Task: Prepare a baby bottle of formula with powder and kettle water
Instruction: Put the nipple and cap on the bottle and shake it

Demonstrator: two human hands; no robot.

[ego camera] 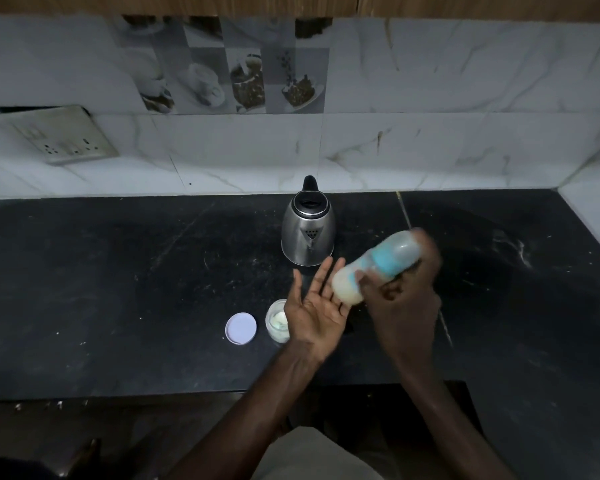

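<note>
Gripped in the right hand [404,292], blurred baby bottle [374,265] tilted over the black counter [118,289], milky end against the open, palm-up left hand [314,311], near the kettle [308,233], powder jar [277,320] and lid [240,328].

No legible text or labels.

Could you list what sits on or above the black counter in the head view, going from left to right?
Round white lid → open jar of powder → left hand, palm up → baby bottle, tilted and blurred → right hand gripping it.
</note>
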